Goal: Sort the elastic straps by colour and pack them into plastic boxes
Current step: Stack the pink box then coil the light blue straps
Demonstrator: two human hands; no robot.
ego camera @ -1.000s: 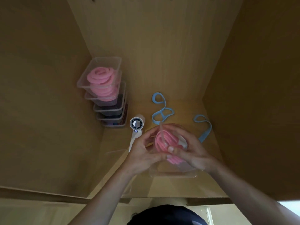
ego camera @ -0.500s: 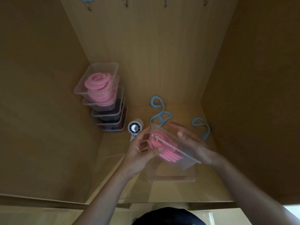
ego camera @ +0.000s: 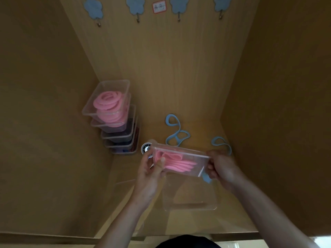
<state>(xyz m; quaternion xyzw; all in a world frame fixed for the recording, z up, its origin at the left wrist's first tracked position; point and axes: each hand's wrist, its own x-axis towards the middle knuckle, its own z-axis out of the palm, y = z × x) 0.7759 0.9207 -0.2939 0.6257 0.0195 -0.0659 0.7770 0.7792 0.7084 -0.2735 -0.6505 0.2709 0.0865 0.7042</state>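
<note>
I hold a clear plastic box [ego camera: 198, 156] lifted above the shelf floor, tilted, with coiled pink elastic straps [ego camera: 176, 162] inside. My left hand [ego camera: 152, 169] grips its left end and my right hand [ego camera: 221, 166] grips its right end. Below it an empty clear box [ego camera: 189, 203] rests on the shelf. A stack of clear boxes [ego camera: 114, 122] stands at the back left; the top two hold pink straps [ego camera: 109, 102], the lower ones dark straps. Two light blue straps lie loose on the shelf, one [ego camera: 176, 133] behind the held box, one [ego camera: 222, 144] at the right.
A small white hand-held fan [ego camera: 146, 148] lies beside the stack, partly hidden by my left hand. Wooden cabinet walls close in left, right and behind. Several hooks with blue cloud shapes [ego camera: 133, 6] hang high on the back wall. A clear lid [ego camera: 123, 183] lies at the left.
Both hands have raised the box with pink straps off the lower empty box and turned it level and sideways. My right hand moved from the straps to the box's right end.
</note>
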